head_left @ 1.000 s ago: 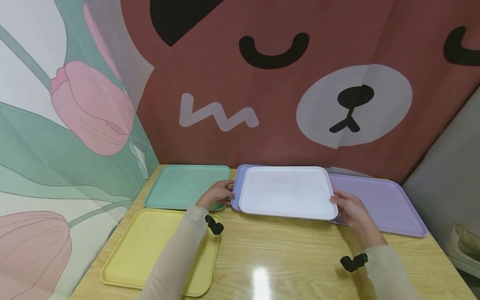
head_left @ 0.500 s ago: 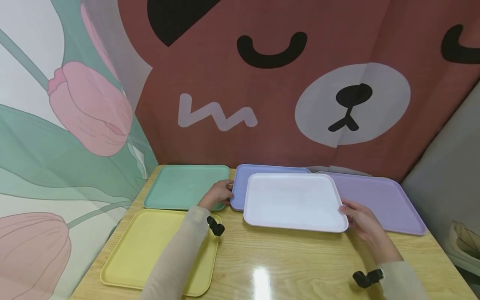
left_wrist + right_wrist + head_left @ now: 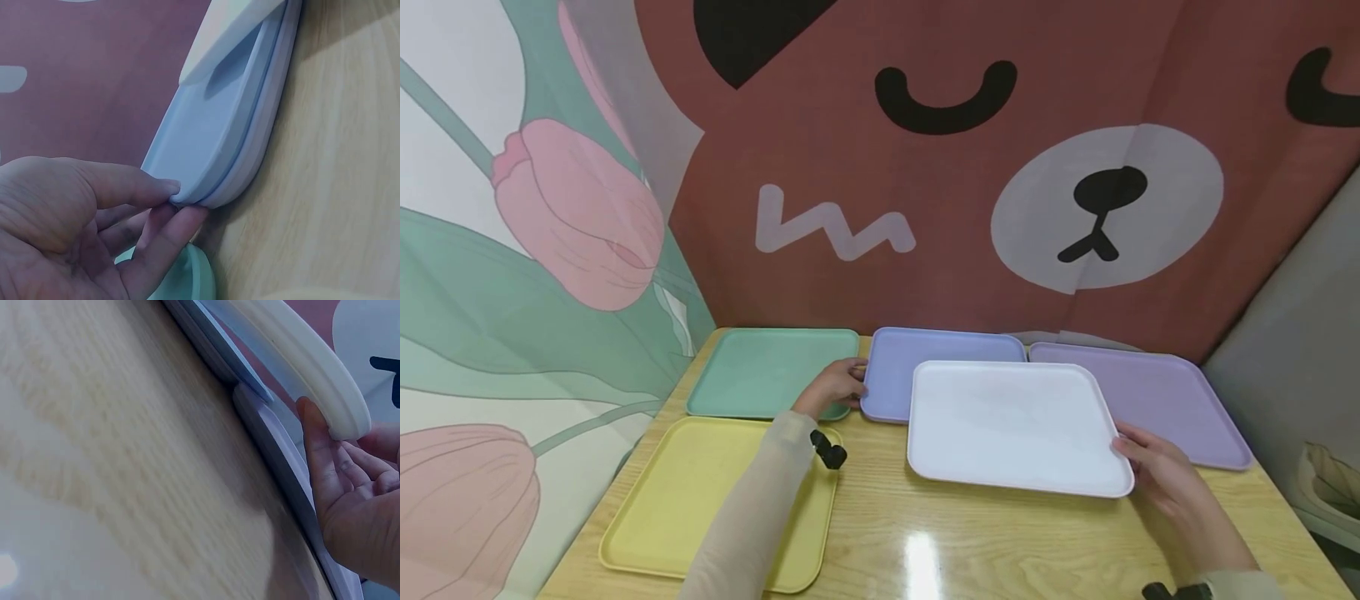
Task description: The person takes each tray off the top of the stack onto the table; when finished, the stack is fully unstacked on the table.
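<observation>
My right hand [image 3: 1165,471] grips the white tray [image 3: 1018,429] by its right edge. In the right wrist view the thumb and fingers clasp the white tray's corner [image 3: 350,419], held above the table. At the back middle lies a blue tray [image 3: 891,375], partly covered in the head view by the white one. My left hand [image 3: 835,387] is at the blue tray's left edge. Up close in the left wrist view, the left thumb [image 3: 165,186] lies on that rim with fingers against its underside. A paler tray [image 3: 250,172] shows directly beneath the blue one.
A green tray [image 3: 775,367] lies at the back left, partly behind the left hand. In front of it is a yellow tray [image 3: 700,492], under the left forearm. A purple tray [image 3: 1157,400] lies at the right. The wooden table [image 3: 1000,542] meets a printed curtain [image 3: 820,292] behind.
The right hand has drawn the white tray toward the front and right, away from over the blue tray, uncovering more of it. The left hand has stayed at the blue tray's edge.
</observation>
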{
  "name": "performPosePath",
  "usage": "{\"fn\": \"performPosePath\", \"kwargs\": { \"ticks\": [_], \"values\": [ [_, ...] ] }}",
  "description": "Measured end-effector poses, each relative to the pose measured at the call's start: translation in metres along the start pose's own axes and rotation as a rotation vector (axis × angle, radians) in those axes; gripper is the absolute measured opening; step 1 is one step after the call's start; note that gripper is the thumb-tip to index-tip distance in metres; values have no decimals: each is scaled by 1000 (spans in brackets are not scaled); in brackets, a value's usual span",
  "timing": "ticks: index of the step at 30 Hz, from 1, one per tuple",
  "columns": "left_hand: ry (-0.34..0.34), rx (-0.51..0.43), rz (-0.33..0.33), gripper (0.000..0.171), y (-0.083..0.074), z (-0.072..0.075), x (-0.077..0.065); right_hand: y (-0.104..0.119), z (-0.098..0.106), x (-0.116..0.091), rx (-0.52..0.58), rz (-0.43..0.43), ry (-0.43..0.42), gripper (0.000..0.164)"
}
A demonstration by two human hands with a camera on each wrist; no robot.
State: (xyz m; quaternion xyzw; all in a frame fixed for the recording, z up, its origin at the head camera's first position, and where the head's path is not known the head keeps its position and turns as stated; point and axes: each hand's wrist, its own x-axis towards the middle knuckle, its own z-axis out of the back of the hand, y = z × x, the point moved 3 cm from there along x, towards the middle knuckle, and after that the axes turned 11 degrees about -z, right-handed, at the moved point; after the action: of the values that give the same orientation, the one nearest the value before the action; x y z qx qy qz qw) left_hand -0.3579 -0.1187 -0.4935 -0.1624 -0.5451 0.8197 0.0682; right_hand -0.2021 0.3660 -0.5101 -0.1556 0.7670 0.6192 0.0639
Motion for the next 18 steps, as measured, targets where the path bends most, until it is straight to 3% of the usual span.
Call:
{"fn": "performPosePath", "kwargs": {
  "ticks": [9,14,18],
  "values": [
    [-5,-5,10,71,-2,-2,1,-9,20,-22,60,8,86,48],
    [-12,-5,0,70,-3,-2,3,-14,34,-37,85,1,83,49],
    [-13,-11,1,70,-3,-1,4,-19,44,-51,98,-59,59,48]
  ]
}}
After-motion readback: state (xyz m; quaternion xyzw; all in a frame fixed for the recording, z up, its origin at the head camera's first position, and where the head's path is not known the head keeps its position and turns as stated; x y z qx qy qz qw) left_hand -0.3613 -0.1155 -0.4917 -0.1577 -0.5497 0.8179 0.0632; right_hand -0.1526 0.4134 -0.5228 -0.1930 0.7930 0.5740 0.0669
